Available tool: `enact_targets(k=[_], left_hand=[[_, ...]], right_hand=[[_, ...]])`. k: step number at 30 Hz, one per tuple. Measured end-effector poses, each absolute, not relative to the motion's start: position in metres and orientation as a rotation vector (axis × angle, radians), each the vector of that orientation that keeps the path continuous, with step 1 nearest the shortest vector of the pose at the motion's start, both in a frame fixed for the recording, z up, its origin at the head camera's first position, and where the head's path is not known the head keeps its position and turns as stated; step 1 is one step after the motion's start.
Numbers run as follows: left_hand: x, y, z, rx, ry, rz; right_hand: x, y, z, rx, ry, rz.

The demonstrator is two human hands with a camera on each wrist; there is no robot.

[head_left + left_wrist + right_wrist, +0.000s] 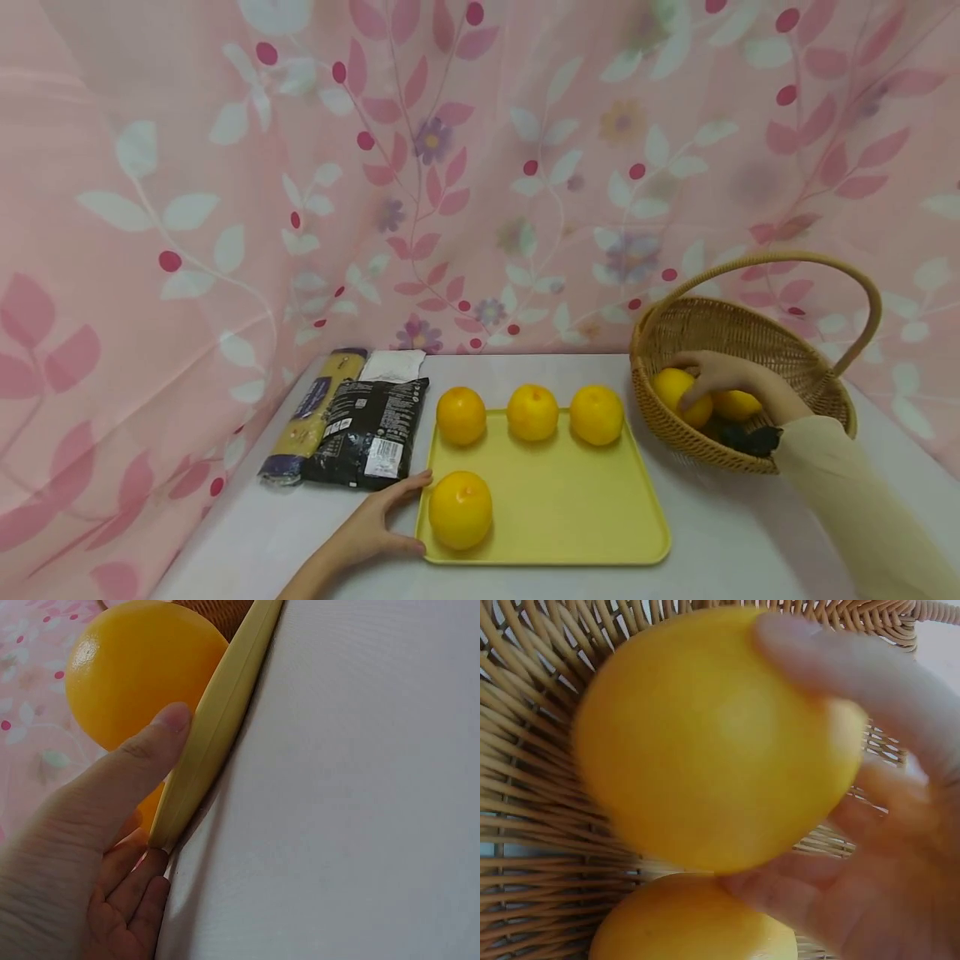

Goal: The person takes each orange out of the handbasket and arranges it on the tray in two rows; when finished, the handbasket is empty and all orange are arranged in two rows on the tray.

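Note:
My right hand reaches into a wicker basket and grips a yellow-orange orange, thumb on one side and fingers on the other. A second orange lies below it in the basket. My left hand touches the left edge of a yellow tray near its front corner, with the thumb stretched along the rim. Beside that hand, an orange sits on the tray. Along the tray's far side stand three more: a left orange, a middle orange and a right orange.
Left of the tray lie a black plastic package, a long yellow-and-purple packet and a white packet. The basket's arched handle rises above its rim. A dark object shows under the right wrist; its kind is unclear.

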State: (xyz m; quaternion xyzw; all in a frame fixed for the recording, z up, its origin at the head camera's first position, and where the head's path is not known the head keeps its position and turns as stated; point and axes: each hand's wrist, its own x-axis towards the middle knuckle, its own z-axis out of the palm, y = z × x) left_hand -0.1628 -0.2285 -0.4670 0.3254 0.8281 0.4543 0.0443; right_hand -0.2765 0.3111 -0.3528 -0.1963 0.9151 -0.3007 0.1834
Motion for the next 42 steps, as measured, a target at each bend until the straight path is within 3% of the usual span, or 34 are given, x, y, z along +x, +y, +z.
enact_targets(k=[9, 27, 33, 42], left_hand=[[-0.158, -0.232, -0.467, 0.960, 2.504, 1.430], [-0.154, -0.223, -0.448, 1.023, 2.533, 1.395], [-0.149, -0.220, -0.439, 0.992, 2.517, 1.392], [-0.161, -0.229, -0.464, 1.015, 2.505, 1.417]], right_hand=[[-0.281, 0.312, -0.352, -0.512, 2.568, -1.251], [-0.268, 0.318, -0.326, -0.558, 2.580, -1.447], [-0.251, 0.312, -0.314, -0.594, 2.604, -1.492], [-0.212, 0.289, -0.307, -0.847, 2.533, -1.612]])
